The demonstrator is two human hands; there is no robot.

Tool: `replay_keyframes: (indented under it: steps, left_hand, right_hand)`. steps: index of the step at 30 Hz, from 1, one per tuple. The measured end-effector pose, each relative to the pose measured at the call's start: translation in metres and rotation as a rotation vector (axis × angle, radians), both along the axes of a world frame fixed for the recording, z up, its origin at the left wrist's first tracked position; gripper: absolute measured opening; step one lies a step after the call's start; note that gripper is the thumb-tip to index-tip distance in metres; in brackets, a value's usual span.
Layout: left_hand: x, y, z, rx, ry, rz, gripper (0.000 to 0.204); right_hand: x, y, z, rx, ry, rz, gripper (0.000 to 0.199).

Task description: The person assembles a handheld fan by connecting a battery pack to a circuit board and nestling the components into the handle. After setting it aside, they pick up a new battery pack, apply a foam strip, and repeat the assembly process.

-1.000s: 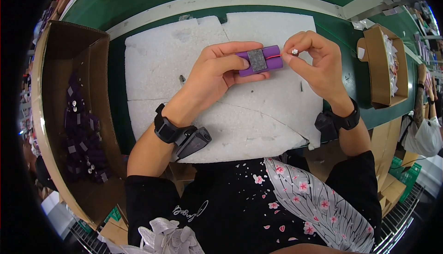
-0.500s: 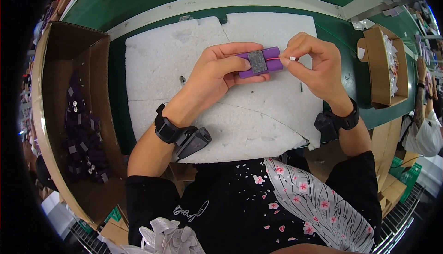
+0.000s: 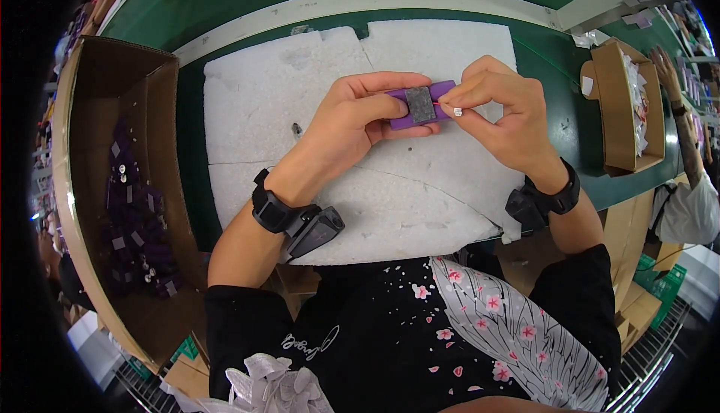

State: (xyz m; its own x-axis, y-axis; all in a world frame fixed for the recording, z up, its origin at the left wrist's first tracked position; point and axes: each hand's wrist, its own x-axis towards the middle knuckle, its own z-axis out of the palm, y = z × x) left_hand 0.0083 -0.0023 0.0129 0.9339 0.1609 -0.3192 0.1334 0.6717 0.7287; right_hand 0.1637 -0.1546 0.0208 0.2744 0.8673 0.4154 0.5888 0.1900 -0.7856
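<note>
A purple battery pack (image 3: 401,123) with a dark grey foam pad (image 3: 420,105) across its middle lies in my left hand (image 3: 355,111). The thumb rests on the near side of the pack and the fingers curl around its far side. From the pack's right end runs a red wire (image 3: 436,103). My right hand (image 3: 504,107) pinches the lead between thumb and forefinger, close beside the pack, and the small white connector (image 3: 457,112) sticks out at the fingertips. Both hands are above the white foam sheet (image 3: 420,188).
At the left stands a deep cardboard box (image 3: 161,113) with several purple battery packs (image 3: 135,225) inside. A smaller cardboard box (image 3: 622,160) with white and reddish parts is at the right. The foam lies on a green table (image 3: 581,124). Another person's arm (image 3: 684,136) shows at the far right.
My right hand has moved left toward the pack, and less red wire shows between them. The left hand has stayed nearly still. The other person's arm at the right has shifted.
</note>
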Motion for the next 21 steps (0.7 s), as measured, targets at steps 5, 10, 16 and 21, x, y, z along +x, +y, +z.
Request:
replay_keyframes:
  steps: [5,10,16,21]
  left_hand:
    - [0.0,0.0,0.001,-0.014,-0.003,0.011,0.041]
    - [0.002,-0.002,0.004,-0.082,-0.029,0.049,0.038]
    - [0.001,0.0,0.003,-0.088,-0.017,0.025,0.038]
    - [0.0,0.003,0.003,-0.15,-0.042,0.023,0.039]
  right_hand:
    - [-0.002,0.0,0.003,-0.042,-0.016,-0.019,0.016]
    - [-0.001,0.001,0.004,0.022,-0.05,0.019,0.018]
    - [0.001,-0.001,0.01,0.021,0.042,0.062,0.016]
    - [0.015,-0.002,0.009,-0.027,0.085,0.074,0.014]
